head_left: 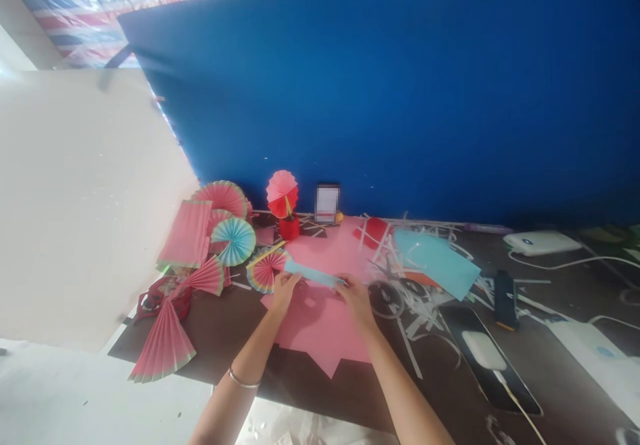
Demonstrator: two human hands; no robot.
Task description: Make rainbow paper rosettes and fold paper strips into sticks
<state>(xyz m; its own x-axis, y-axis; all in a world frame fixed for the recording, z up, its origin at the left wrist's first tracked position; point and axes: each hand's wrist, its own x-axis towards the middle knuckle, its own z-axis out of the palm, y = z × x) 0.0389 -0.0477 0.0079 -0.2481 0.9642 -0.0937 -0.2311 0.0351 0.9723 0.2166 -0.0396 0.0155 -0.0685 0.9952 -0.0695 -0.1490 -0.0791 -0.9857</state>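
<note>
A narrow light-blue paper strip is stretched between my two hands, above the pink paper sheets on the dark table. Its left end is pinched by my left hand, which wears a bangle at the wrist. My right hand grips the other end with closed fingers. Just left of the strip lies a round pleated paper fan with multicoloured edges. Scissors rest close to my right hand, partly among paper scraps.
Pleated pink fans and a blue rosette crowd the left side. A red pot with a paper flower stands at the back. To the right are light-blue sheets, white paper strips and a phone. A blue panel rises behind.
</note>
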